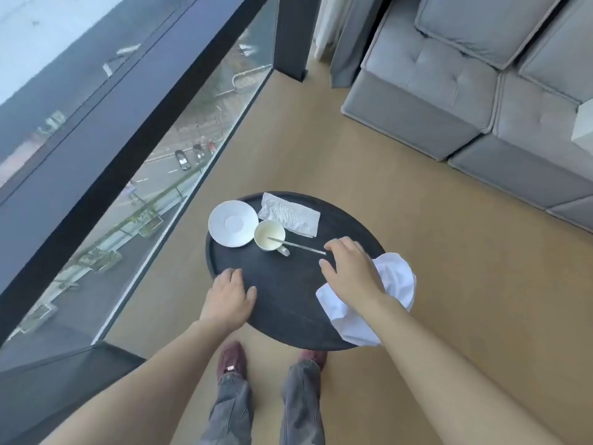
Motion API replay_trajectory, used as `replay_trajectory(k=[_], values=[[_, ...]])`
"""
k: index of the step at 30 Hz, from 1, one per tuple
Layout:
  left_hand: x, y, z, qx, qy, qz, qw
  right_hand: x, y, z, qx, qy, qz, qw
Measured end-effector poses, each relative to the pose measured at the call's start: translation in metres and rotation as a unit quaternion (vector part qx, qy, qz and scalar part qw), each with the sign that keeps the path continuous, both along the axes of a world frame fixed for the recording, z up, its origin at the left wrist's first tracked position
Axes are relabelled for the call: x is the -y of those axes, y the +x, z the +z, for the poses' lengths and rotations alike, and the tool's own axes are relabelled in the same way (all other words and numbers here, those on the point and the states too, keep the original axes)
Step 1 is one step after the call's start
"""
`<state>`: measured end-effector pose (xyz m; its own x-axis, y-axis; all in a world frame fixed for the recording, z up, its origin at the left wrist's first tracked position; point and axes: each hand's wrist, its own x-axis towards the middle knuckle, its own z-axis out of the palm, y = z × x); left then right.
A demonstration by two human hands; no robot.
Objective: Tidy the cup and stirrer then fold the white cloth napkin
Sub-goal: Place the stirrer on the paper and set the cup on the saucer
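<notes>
A white cup [269, 239] stands on a round black table [282, 290], with a metal stirrer [298, 246] leaning out of it toward the right. An empty white saucer [232, 223] lies just left of the cup. A crumpled white cloth napkin [378, 303] hangs over the table's right edge, partly hidden under my right arm. My right hand [349, 271] hovers with fingers spread just right of the stirrer's end, holding nothing. My left hand [229, 297] rests open on the table's near left edge.
A flat white paper packet [290, 214] lies behind the cup. A floor-to-ceiling window [134, 175] runs along the left, close to the table. A grey sofa [475, 91] stands at the back right. My legs and shoes [231, 364] are under the table's near side.
</notes>
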<state>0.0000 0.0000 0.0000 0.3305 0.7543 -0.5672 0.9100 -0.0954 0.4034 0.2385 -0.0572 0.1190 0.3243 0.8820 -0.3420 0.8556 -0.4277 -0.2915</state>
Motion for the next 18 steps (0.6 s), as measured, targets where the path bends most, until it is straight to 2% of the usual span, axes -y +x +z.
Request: replay_trajectory(k=[3, 7, 12, 18], values=[[-0.009, 0.015, -0.037, -0.023, 0.051, 0.011, 0.998, -0.018, 0.002, -0.028, -0.012, 0.049, 0.026, 0.998], [-0.001, 0.024, -0.074, -0.031, 0.101, 0.063, 0.992, -0.022, 0.003, -0.056, 0.018, 0.082, 0.061, 0.995], [0.011, 0.033, -0.097, -0.053, 0.150, 0.086, 0.984, -0.019, 0.011, -0.062, 0.024, 0.149, 0.072, 0.986], [0.015, 0.039, -0.105, -0.096, 0.195, 0.086, 0.972, 0.000, 0.049, -0.050, -0.070, 0.166, -0.003, 0.984]])
